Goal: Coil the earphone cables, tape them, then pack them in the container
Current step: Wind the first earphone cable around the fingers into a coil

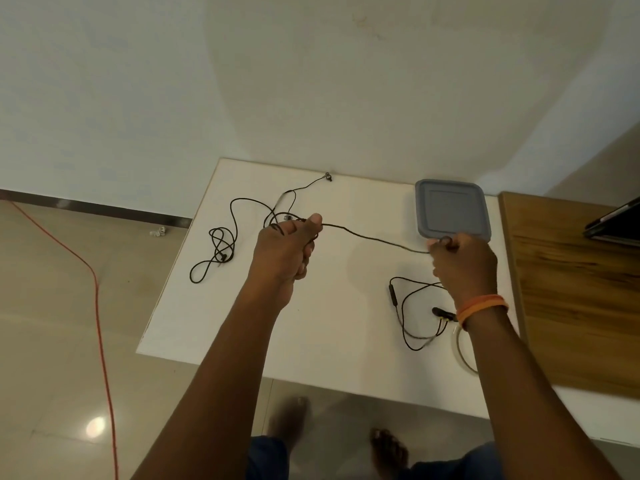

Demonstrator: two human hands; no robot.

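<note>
A dark earphone cable (374,239) runs taut above the white table (207,327) between both hands. My left hand (287,252) grips one part of it, thumb on top; past that hand the cable trails in loose loops to an earbud (327,176) at the far edge. My right hand (462,263) pinches the other end beside the grey lidded container (452,209). A second black earphone cable (214,249) lies tangled at the table's left. A third one (412,306) with an inline remote lies under my right wrist. A roll of clear tape (464,351) is partly hidden by my right forearm.
A wooden tabletop (575,299) adjoins on the right with a dark device (616,220) at its far corner. An orange cord (98,306) runs across the tiled floor at left. My bare feet (287,420) show under the near table edge. A white wall stands behind.
</note>
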